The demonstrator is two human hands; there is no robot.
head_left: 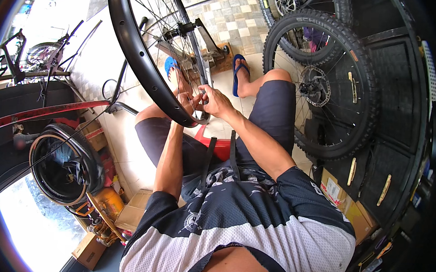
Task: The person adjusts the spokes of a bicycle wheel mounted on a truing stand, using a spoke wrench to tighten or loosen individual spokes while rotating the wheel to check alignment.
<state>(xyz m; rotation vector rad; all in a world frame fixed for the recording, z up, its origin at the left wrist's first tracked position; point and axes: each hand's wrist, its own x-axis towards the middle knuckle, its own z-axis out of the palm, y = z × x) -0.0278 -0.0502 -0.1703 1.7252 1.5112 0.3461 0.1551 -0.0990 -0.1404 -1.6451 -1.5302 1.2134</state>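
A black bicycle rim (142, 60) laced with thin spokes stands upright in front of me, tilted in the view. Its hub (176, 32) sits in a metal wheel stand (206, 40) on a wooden base (225, 63). My left hand (188, 101) is at the rim's near end, partly hidden by the rim and spokes, its fingers bent among the spokes. Close beside it, my right hand (216, 102) pinches at the rim's inner side, fingers closed. What either hand holds is too small or covered to make out. The rim carries no tyre.
A wheel with a knobby tyre and disc rotor (315, 87) leans against a black cabinet (391, 124) at the right, another wheel behind it. At the left are a red frame tube (58, 110), stacked tyres and rims (61, 165) and cardboard boxes (133, 211). A red stool (221, 148) is under me.
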